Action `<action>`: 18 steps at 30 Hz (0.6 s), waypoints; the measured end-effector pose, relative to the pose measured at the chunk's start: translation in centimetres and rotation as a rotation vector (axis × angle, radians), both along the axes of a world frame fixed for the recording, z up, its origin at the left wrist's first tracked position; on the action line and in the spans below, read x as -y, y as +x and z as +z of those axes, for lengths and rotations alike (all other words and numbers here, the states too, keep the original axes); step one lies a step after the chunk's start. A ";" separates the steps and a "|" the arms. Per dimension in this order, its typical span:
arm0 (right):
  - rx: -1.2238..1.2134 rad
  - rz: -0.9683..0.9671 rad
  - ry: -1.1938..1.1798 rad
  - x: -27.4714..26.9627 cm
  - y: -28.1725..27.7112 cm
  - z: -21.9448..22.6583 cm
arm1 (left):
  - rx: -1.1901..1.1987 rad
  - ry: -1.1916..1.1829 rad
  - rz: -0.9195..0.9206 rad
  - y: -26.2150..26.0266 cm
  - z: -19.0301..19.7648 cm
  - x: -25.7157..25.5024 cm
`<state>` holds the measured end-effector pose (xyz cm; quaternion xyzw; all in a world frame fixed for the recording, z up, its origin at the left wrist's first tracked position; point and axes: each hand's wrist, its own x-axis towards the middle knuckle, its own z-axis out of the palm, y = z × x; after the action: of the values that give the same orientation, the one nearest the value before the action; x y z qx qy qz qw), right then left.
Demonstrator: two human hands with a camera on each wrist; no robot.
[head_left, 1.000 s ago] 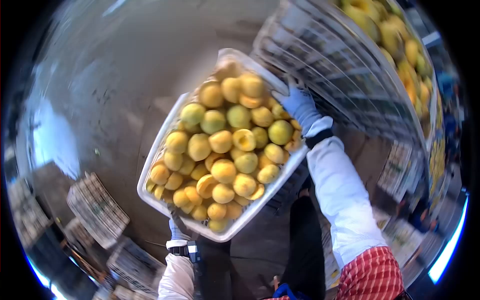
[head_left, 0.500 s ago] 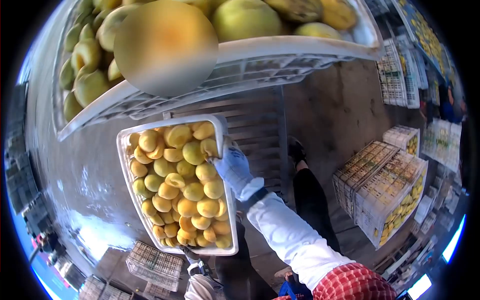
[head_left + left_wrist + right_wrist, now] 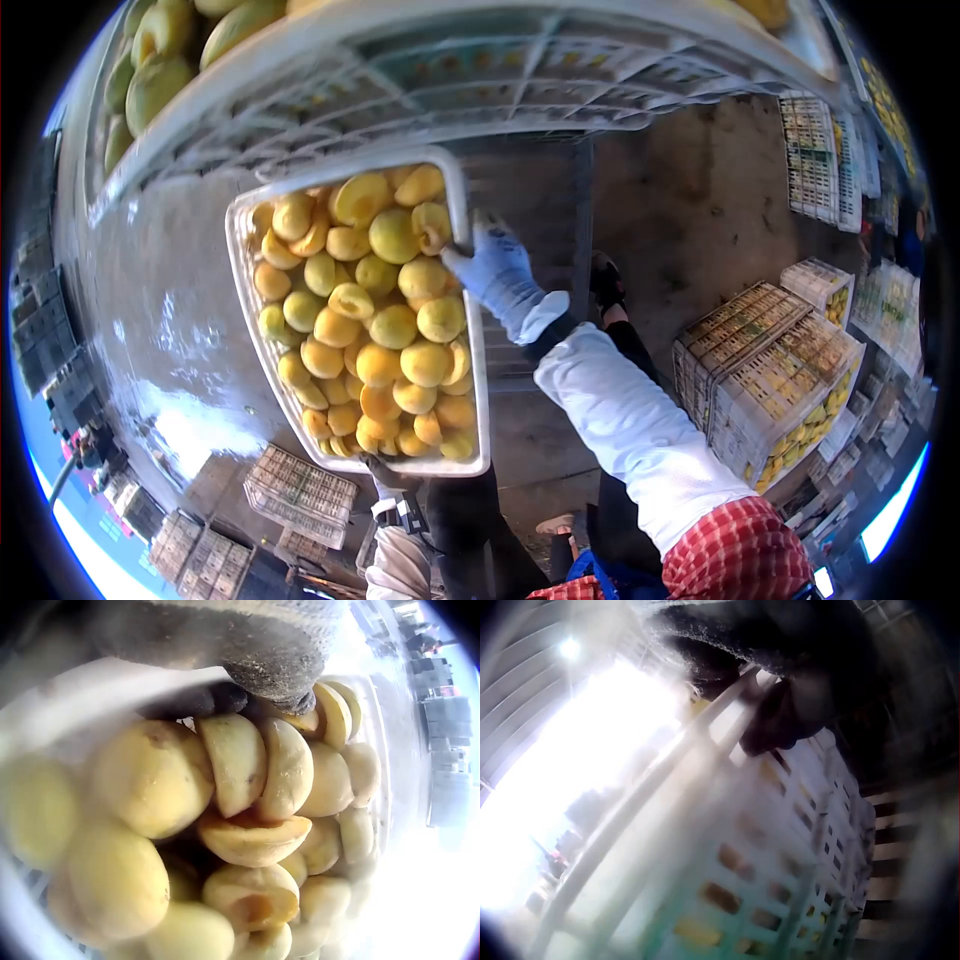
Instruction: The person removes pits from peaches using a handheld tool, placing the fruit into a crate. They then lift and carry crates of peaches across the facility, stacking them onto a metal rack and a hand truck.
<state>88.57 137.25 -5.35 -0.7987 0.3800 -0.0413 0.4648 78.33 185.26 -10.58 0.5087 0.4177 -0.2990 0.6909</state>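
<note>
A white crate (image 3: 481, 400) full of yellow and greenish halved fruit (image 3: 377, 365) is held in front of the body in the head view. My gloved right hand (image 3: 497, 272) grips its right rim near the far corner; in the right wrist view, dark fingertips (image 3: 772, 727) curl round the rim (image 3: 660, 769). At the near rim, my gloved left hand (image 3: 385, 478) is mostly hidden below the crate. The left wrist view shows that hand (image 3: 247, 645) gripping the rim, its thumb over the inside beside cut fruit (image 3: 255, 840).
Just beyond the held crate, a larger-looking white crate (image 3: 440, 75) of green and yellow fruit stands across the top. Stacked crates (image 3: 765, 370) with fruit are at the right, others (image 3: 300, 497) at lower left. Wet floor (image 3: 180, 330) lies left; a slatted metal frame (image 3: 583, 200) stands under the crates.
The view has swung round to the right, bringing the far crate across the top. Both hands keep their grip, and the held crate has come up nearer to the far crate.
</note>
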 end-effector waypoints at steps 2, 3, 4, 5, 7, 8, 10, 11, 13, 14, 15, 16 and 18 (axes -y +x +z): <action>0.072 -0.014 -0.063 -0.7 -0.4 -0.3 | -0.101 -0.181 0.018 2.1 3.7 3.8; 0.066 -0.026 -0.049 -1.0 -0.5 -0.3 | -0.075 -0.300 0.064 1.7 2.7 2.6; 0.030 -0.022 -0.059 -1.4 -0.4 -0.2 | 0.001 -0.212 -0.041 1.5 1.2 0.7; -0.006 -0.019 -0.073 -1.6 -0.2 -0.3 | 0.028 -0.160 -0.051 1.5 0.4 -0.3; -0.029 0.047 -0.022 -1.7 0.0 -0.8 | 0.029 -0.113 -0.015 1.5 -0.1 -0.7; -0.033 0.105 -0.006 -1.5 -0.1 -0.8 | 0.024 -0.106 -0.004 1.4 -0.1 -0.9; -0.156 0.222 0.232 1.5 -0.3 0.3 | 0.024 -0.089 -0.002 1.5 0.0 -0.8; -0.208 0.228 0.332 3.1 -0.7 3.9 | 0.027 -0.083 -0.006 1.6 0.1 -0.7; -0.107 0.208 0.102 5.9 -5.9 3.1 | 0.033 -0.084 -0.024 1.8 0.3 -0.6; -0.144 0.141 0.063 7.3 -9.3 4.3 | 0.036 -0.085 -0.035 1.9 0.1 -0.9; -0.179 0.072 0.020 8.3 -13.3 5.7 | 0.043 -0.088 -0.049 2.1 0.1 -0.8; -0.280 0.021 -0.030 8.9 -17.8 7.5 | 0.049 -0.094 -0.065 2.2 0.1 -0.9; -0.454 -0.148 -0.054 9.0 -29.9 8.9 | 0.053 -0.111 -0.095 2.5 -0.5 -0.9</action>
<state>58.71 128.29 3.59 -0.7696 0.5309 0.0955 0.3416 80.83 186.15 -11.12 0.4966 0.3574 -0.3405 0.7139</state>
